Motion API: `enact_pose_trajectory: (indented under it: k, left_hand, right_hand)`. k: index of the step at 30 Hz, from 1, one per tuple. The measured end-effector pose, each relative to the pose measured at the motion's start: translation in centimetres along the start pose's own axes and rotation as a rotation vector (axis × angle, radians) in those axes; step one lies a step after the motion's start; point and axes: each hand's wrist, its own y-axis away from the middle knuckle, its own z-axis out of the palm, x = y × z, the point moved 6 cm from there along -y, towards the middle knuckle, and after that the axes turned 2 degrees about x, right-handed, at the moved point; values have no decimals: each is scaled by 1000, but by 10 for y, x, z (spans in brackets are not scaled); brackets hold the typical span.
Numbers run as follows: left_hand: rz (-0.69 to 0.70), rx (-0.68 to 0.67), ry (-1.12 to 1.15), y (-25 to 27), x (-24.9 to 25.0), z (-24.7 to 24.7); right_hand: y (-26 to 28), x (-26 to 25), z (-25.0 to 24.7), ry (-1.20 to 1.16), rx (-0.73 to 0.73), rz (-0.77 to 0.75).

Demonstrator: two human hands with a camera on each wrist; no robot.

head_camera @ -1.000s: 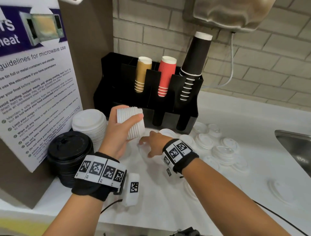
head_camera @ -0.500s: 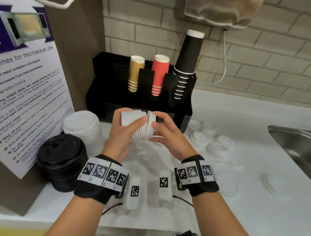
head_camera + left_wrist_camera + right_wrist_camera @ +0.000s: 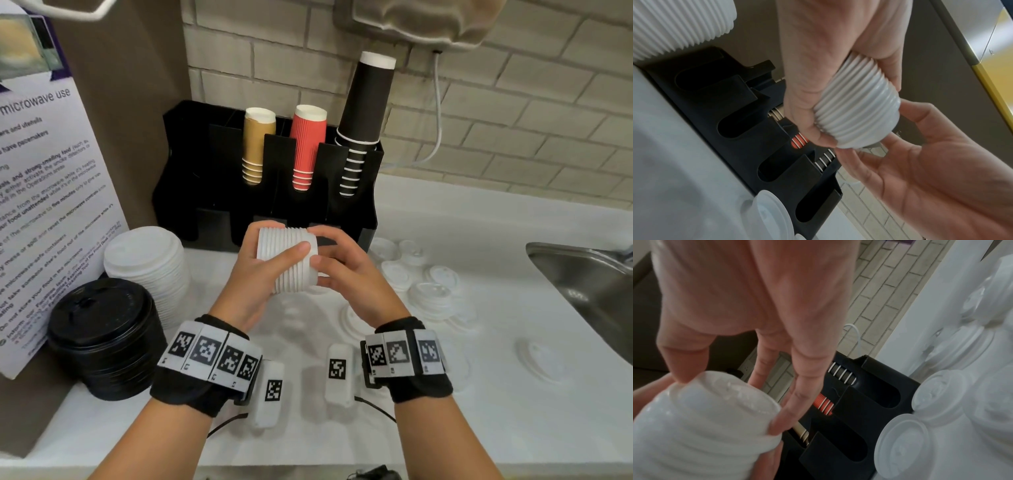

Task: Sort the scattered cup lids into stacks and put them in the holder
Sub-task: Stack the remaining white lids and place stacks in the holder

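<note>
The stack of small white lids (image 3: 287, 262) is up in the air, in front of the black holder (image 3: 267, 185) and above the white counter (image 3: 479, 240). It lies on its side.

These lids look thin and very light. They are probably smooth and a bit bendy, so a hard squeeze could bend them, and a loose stack could slide apart. The best place to hold it seems to be around the ribbed side, with something pushing on the end.

The left hand (image 3: 255, 274) wraps around the stack, with the thumb across the near side and the fingers curled behind. The right hand (image 3: 346, 274) pinches the right end of the stack with its fingertips (image 3: 777, 423) on the rim of the last lid.

More loose lids (image 3: 428, 291) lie on the counter to the right. A tall white lid stack (image 3: 147, 260) and a black lid stack (image 3: 102, 339) stand on the left.
</note>
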Motion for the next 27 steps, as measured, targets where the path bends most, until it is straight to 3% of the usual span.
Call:
enact_pose_trajectory:
  k: [9,14,17,20,22,27]
  left_hand:
    - [-13,-1,42,-2,-4,1]
    - [-6,92,119,-9,-4,-13]
    - [-2,132,130,-13,-4,-20]
    - [4,137,113,-16,-5,-24]
    - [8,126,110,-17,-5,-23]
    - [7,113,108,-17,-4,-24]
  right_hand:
    - [-6,-6,-2,52,-56,-47]
    - [-25,1,-6,134,-187,110]
    - [-48,20,-17,614,-121,263]
    - [-62,49,-16,1113,-286,475]
    - [-67,61,-12,1214,-337,561]
    - [-67,59,-9,1282,-294,653]
